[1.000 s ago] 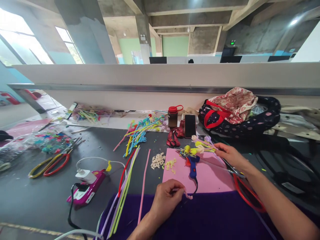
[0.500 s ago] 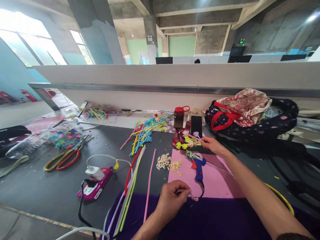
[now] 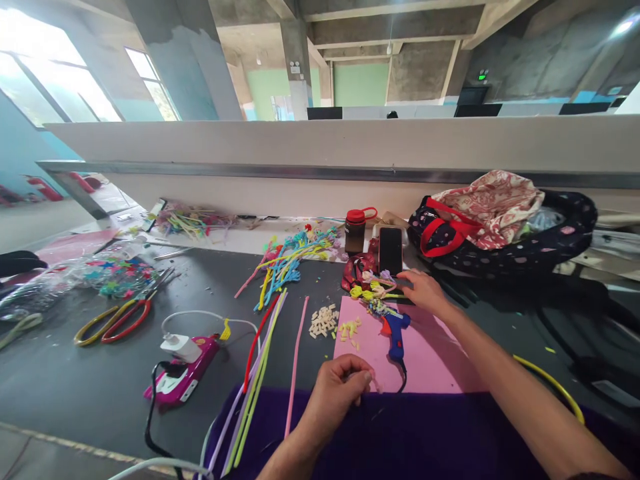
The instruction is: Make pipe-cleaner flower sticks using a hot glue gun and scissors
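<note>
My left hand point(image 3: 340, 390) is closed in a pinch on a short pink pipe cleaner piece point(image 3: 374, 381), above the front edge of the pink sheet point(image 3: 440, 370). My right hand point(image 3: 423, 291) has its fingers apart, just beside a small bunch of pipe cleaner flowers point(image 3: 373, 288) in yellow, pink and purple. These flowers lie by a dark red pouch point(image 3: 354, 270). On the sheet below them rests a blue hot glue gun point(image 3: 397, 337). Small cut yellow pieces point(image 3: 349, 329) and cream pieces point(image 3: 324, 320) are heaped left of it.
Long pipe cleaners point(image 3: 257, 387) lie left of my left hand, with a single pink one point(image 3: 297, 360) nearer. Further left are a magenta power strip point(image 3: 185, 373) and scissors point(image 3: 125, 317). A phone point(image 3: 390, 250), a bottle point(image 3: 355, 233) and a dotted bag point(image 3: 500, 260) stand behind.
My right hand has lowered the flowers beside the pouch and its fingers have come away from them. My left hand has turned slightly, still pinching the pink piece. The view has shifted a little.
</note>
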`<state>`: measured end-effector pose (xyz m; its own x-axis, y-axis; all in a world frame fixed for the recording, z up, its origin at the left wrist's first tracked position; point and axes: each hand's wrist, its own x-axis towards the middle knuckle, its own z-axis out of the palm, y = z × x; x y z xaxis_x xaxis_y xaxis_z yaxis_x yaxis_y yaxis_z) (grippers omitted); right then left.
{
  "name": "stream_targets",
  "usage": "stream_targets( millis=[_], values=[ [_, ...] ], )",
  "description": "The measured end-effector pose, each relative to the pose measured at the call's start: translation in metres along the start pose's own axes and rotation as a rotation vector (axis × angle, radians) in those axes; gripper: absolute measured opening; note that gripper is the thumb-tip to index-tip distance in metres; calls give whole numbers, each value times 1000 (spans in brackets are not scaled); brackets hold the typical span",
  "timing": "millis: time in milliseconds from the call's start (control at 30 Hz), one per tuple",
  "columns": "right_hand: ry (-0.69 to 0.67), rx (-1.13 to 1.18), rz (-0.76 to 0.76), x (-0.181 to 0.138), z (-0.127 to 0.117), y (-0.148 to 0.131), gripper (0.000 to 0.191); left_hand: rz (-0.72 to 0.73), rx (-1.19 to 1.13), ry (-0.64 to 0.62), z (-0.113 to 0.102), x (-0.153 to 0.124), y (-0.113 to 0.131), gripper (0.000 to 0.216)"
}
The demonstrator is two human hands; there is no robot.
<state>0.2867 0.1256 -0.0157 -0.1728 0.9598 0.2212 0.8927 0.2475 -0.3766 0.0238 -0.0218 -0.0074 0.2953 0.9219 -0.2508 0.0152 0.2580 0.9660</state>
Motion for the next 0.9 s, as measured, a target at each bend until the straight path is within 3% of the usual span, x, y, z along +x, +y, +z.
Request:
stream_targets(
  millis=[200,367,633,900],
  values=[
    [-15,0,-118,-2,0,-28,20,1,-1,-14,-1,0,0,24],
    [-73,35,-145,3,8,-36,30,18,12,0,0,-1,0,22],
    [-84,209,-83,12,16,-26,18,36,16,-10,0,-3,1,18],
    [-47,540,67,11,15,-13,22,52,39,-16,-1,-2,-2,16]
  ],
)
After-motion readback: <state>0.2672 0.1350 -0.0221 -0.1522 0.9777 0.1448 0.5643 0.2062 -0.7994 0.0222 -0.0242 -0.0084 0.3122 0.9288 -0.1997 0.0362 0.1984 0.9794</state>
